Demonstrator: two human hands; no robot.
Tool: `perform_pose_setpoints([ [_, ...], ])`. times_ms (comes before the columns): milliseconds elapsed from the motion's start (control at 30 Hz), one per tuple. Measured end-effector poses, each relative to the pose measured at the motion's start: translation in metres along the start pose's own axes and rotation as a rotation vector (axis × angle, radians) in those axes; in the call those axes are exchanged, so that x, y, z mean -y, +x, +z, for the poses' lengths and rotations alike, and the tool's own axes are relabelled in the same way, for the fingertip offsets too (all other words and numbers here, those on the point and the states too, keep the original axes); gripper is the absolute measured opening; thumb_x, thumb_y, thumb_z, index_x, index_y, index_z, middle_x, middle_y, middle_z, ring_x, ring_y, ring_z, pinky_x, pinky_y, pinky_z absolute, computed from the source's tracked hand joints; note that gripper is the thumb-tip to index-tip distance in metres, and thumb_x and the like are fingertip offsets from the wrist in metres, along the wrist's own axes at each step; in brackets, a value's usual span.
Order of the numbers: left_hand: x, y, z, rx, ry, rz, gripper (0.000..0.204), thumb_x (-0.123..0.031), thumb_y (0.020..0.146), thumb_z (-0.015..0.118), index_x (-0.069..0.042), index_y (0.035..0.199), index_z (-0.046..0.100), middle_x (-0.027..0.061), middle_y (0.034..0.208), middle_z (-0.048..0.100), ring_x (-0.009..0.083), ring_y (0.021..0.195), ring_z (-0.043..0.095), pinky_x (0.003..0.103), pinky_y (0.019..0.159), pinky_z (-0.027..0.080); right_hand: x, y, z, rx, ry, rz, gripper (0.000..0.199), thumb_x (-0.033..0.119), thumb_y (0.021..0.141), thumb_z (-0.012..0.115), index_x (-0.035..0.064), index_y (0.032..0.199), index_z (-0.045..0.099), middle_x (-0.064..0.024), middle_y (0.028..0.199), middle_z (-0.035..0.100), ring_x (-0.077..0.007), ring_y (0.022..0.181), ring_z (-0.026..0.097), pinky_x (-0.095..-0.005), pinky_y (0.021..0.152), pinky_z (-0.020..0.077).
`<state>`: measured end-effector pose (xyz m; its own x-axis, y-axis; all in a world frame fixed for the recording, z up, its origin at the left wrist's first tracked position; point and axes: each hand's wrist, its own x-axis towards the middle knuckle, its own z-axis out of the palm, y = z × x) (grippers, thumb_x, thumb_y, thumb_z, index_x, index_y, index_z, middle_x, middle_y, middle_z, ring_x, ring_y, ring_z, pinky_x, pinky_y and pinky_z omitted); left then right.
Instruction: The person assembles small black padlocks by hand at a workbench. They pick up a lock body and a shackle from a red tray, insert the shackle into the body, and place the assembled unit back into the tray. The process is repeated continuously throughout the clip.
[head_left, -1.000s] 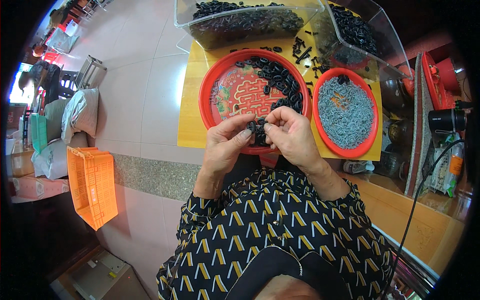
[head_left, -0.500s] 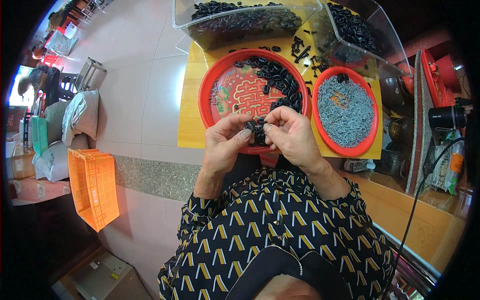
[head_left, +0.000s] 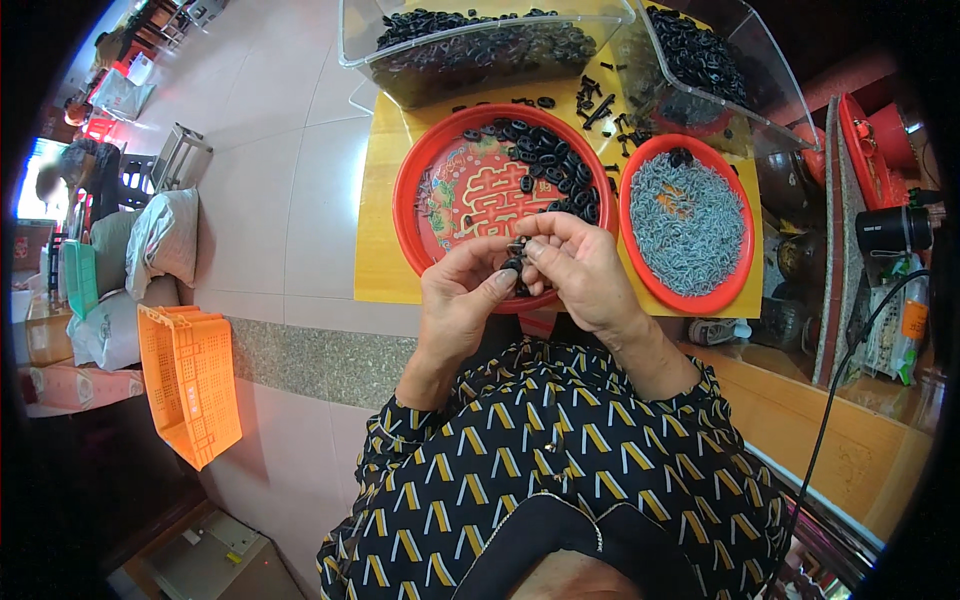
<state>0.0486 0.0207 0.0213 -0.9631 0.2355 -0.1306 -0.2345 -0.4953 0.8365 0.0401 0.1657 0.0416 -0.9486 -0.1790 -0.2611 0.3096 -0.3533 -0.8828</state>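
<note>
Over the near rim of a round red tray (head_left: 404, 200), my left hand (head_left: 455, 305) pinches a small black oval plastic piece (head_left: 513, 266) between thumb and fingers. My right hand (head_left: 590, 278) meets it there, thumb and forefinger closed on something small at the piece's far end; what it is I cannot make out. More black oval pieces (head_left: 560, 165) lie heaped along the tray's right side. On the tray's left part are a few small screws (head_left: 436, 200). To the right, a red oval tray (head_left: 745, 255) holds many small silvery screws (head_left: 690, 225).
Two clear plastic bins full of black pieces, one at the back (head_left: 480, 50) and one at the back right (head_left: 700, 60), stand on the yellow tabletop (head_left: 380, 270). Loose black bolt-like parts (head_left: 600, 110) lie between them. An orange crate (head_left: 190, 385) sits on the floor at left.
My hands have drawn closer, the left one moving slightly right, and the parts in their fingertips now meet. The whole view has shifted a little.
</note>
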Motion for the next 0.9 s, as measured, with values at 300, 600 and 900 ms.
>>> perform_pose_setpoints([
  [300, 0.003, 0.007, -0.020, 0.054, -0.160, -0.097, 0.025, 0.000, 0.081, 0.053, 0.001, 0.106, 0.052, 0.0050, 0.076, 0.056, 0.0111, 0.065, 0.053, 0.020, 0.053, 0.040, 0.006, 0.003, -0.019, 0.076, 0.013, 0.093, 0.015, 0.008, 0.084, 0.050, -0.0025, 0.092, 0.054, -0.0014, 0.074, 0.055, -0.0052, 0.060, 0.050, -0.0171, 0.054, 0.0428],
  [600, 0.001, 0.005, -0.015, 0.089, -0.147, -0.175, 0.024, -0.001, 0.083, 0.050, 0.001, 0.107, 0.051, 0.0070, 0.085, 0.057, 0.0117, 0.069, 0.054, 0.021, 0.057, 0.043, 0.004, 0.000, -0.008, 0.023, -0.111, -0.027, 0.012, 0.005, 0.083, 0.052, -0.0021, 0.092, 0.054, -0.0050, 0.072, 0.058, -0.0069, 0.059, 0.055, -0.0173, 0.054, 0.0466],
  [900, 0.007, 0.006, -0.024, 0.204, -0.221, -0.069, 0.027, -0.007, 0.082, 0.055, 0.001, 0.106, 0.049, 0.0073, 0.081, 0.056, 0.0118, 0.069, 0.054, 0.021, 0.056, 0.043, 0.006, -0.004, -0.005, -0.010, -0.104, 0.014, 0.011, 0.000, 0.078, 0.054, -0.0018, 0.089, 0.056, -0.0035, 0.073, 0.058, -0.0064, 0.060, 0.055, -0.0184, 0.049, 0.0459],
])
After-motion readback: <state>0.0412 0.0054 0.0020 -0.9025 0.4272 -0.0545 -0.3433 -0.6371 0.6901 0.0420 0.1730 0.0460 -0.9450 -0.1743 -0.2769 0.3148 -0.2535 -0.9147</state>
